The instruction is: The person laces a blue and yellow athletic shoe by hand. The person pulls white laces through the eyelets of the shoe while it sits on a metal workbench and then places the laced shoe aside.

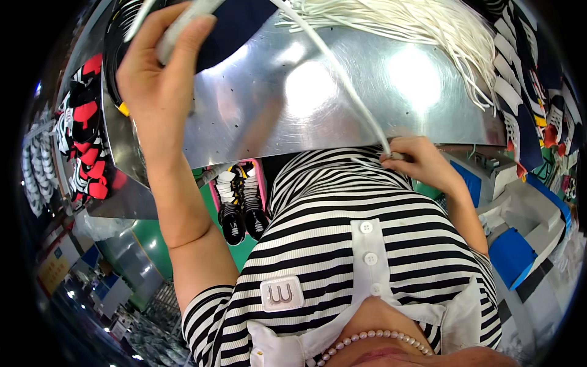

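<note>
Striped black-and-white cloth, the wearer's shirt (330,202), lies nearest, with a pearl necklace (379,334) above its open collar. Just beyond, at the near edge of a shiny metal table (244,113), the right hand (422,160) has its thumb and fingers pinched narrow on one end of a white lace (342,76). From there the lace slants up across the table, away to the left. Under the table edge, black shoes (243,211) sit in a pink-rimmed box (265,183). Farther up, on the left, the left hand (160,73) grips a pale, stiff piece (183,30) between thumb and fingers, next to a navy panel (235,30); both run out of view. Toward the table's far side lies a loose bundle of white laces (397,24). Red, black and white shoes (85,122) are stacked at left, navy shoes (520,125) at right.
</note>
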Available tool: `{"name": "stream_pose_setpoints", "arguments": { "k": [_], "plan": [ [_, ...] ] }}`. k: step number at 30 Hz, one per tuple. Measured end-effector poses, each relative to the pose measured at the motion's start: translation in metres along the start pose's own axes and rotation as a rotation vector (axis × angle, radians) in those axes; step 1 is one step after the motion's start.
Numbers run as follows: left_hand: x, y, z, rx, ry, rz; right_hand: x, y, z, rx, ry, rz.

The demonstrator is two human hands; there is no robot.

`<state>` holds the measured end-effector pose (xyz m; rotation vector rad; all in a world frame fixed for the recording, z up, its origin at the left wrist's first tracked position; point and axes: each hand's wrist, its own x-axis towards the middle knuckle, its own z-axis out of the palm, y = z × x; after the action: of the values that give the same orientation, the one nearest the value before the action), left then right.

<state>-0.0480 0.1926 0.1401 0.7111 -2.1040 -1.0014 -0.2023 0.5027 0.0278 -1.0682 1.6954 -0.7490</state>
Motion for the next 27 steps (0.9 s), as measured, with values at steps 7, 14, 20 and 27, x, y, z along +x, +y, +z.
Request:
{"name": "stream_pose_setpoints", "arguments": {
  "k": [7, 14, 20, 27],
  "plan": [
    [-0.062, -0.043, 0.050, 0.449, -0.478, 0.033, 0.061, -0.055, -0.013, 0.306, 0.397, -0.300],
    [-0.048, -0.012, 0.058, 0.554, -0.492, 0.285, 0.137, -0.073, -0.039, 0.270, 0.465, -0.409],
    [-0.032, -0.015, 0.092, 0.563, -0.597, 0.026, 0.158, -0.062, -0.039, 0.476, 0.515, -0.432],
    [-0.030, -0.033, 0.095, 0.377, -0.604, -0.026, 0.139, -0.035, -0.033, 0.647, 0.463, -0.318]
  ]
}}
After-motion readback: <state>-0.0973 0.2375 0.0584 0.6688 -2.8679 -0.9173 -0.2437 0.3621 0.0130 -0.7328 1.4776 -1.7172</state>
